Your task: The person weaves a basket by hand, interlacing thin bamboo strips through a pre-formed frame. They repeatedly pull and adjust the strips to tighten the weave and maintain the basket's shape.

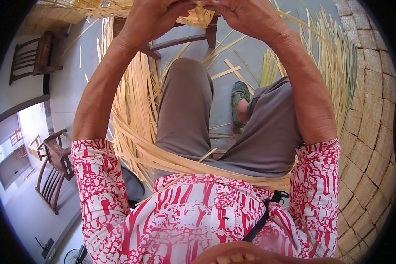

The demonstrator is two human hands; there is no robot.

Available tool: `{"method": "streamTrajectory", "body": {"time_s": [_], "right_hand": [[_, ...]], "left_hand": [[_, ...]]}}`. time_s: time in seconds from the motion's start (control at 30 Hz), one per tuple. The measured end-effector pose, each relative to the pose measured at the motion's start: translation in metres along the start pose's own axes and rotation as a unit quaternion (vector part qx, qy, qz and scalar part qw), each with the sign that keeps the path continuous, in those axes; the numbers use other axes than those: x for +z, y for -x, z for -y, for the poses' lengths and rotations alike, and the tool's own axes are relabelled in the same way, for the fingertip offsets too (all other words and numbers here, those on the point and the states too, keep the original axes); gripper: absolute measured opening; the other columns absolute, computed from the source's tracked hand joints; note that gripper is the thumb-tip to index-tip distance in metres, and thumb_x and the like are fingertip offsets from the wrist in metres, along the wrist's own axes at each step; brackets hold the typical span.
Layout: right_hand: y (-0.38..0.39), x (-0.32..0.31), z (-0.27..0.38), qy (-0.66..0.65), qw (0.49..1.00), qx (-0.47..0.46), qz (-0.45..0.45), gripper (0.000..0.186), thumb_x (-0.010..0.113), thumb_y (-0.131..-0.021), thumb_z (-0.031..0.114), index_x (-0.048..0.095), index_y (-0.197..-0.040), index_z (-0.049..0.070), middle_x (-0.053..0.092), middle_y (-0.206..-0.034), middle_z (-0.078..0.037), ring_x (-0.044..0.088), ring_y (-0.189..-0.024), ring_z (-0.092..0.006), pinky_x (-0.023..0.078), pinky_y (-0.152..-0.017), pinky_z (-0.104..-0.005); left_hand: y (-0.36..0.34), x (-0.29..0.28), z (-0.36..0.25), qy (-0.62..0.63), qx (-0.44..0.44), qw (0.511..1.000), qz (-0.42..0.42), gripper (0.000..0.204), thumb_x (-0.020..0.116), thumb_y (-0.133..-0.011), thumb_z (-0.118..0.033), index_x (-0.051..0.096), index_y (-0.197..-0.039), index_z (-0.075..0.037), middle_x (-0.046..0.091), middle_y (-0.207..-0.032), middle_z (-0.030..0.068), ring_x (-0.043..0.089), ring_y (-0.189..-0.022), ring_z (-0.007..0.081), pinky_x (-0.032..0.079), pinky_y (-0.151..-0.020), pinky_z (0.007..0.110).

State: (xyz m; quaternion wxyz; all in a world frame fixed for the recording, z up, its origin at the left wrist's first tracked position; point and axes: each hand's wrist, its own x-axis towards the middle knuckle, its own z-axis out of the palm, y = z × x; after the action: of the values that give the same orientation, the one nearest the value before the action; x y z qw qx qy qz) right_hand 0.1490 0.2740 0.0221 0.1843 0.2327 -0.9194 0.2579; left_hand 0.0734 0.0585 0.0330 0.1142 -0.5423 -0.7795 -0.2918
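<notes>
At the top edge, my left hand (160, 15) and my right hand (242, 17) are curled with fingertips closed on a piece of pale woven bamboo (198, 15), their thumbs close together at a narrow strip. Some fingertips are cut off by the frame's edge. The piece is at a dark wooden stand (210, 37). Long loose bamboo strips (171, 156) lie across my lap, over my grey trousers (185, 101).
Bundled strips (132, 92) lie left of my legs, thinner ones (328, 66) to the right, with scattered pieces (226, 72) on the grey floor. Stacked woven squares (367, 141) line the right side. Wooden chairs (44, 53) and a fan (75, 255) stand at left.
</notes>
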Motion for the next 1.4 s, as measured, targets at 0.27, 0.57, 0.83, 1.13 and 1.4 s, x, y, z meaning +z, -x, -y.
{"method": "streamTrajectory", "body": {"time_s": [0.27,0.57,0.83,1.13,1.4], "right_hand": [[0.0,-0.012,0.006,0.078,0.994,-0.066,-0.029,0.028,0.067,-0.092,0.031,0.057,-0.08,0.008,0.063,-0.069,-0.016,0.065,-0.069,-0.0394,0.048,-0.059,-0.0477],[0.0,-0.029,0.019,0.022,0.99,-0.138,-0.024,0.036,0.074,-0.088,0.032,0.055,-0.072,0.006,0.06,-0.065,-0.016,0.063,-0.067,-0.0395,0.047,-0.058,-0.0466],[-0.004,-0.041,0.024,0.015,0.992,-0.117,0.041,0.027,0.075,-0.085,0.025,0.06,-0.074,0.005,0.062,-0.068,-0.018,0.064,-0.069,-0.0394,0.049,-0.061,-0.0462],[-0.027,-0.004,0.01,0.061,0.996,-0.055,-0.023,0.028,0.071,-0.088,0.028,0.066,-0.073,0.005,0.067,-0.072,-0.02,0.07,-0.075,-0.039,0.054,-0.067,-0.0478],[-0.041,0.023,0.013,0.119,0.981,-0.047,-0.145,0.011,0.067,-0.089,0.019,0.065,-0.095,0.01,0.069,-0.083,-0.011,0.067,-0.085,-0.0336,0.049,-0.079,-0.0427]], "left_hand": [[0.022,-0.016,0.008,0.049,0.086,0.994,0.042,0.023,0.072,-0.09,-0.004,0.067,-0.113,-0.002,0.072,-0.098,0.0106,0.074,-0.081,0.0219,0.059,-0.069,0.032],[0.026,-0.028,0.0,0.105,0.106,0.986,0.078,0.024,0.071,-0.093,-0.002,0.069,-0.116,0.001,0.073,-0.103,0.0099,0.073,-0.095,0.0177,0.061,-0.08,0.028],[0.007,-0.023,-0.013,0.247,0.01,0.963,0.107,0.041,0.081,-0.085,-0.003,0.05,-0.111,-0.002,0.065,-0.102,0.0037,0.065,-0.095,0.0118,0.054,-0.079,0.027],[0.023,-0.017,0.002,0.17,-0.012,0.985,-0.001,0.03,0.079,-0.088,-0.012,0.068,-0.114,-0.002,0.074,-0.094,0.0063,0.072,-0.086,0.0141,0.058,-0.081,0.03],[0.038,0.004,0.02,0.167,-0.213,0.946,-0.178,0.009,0.074,-0.088,-0.003,0.077,-0.095,-0.001,0.068,-0.084,0.0034,0.064,-0.073,0.0066,0.053,-0.065,0.023]]}}
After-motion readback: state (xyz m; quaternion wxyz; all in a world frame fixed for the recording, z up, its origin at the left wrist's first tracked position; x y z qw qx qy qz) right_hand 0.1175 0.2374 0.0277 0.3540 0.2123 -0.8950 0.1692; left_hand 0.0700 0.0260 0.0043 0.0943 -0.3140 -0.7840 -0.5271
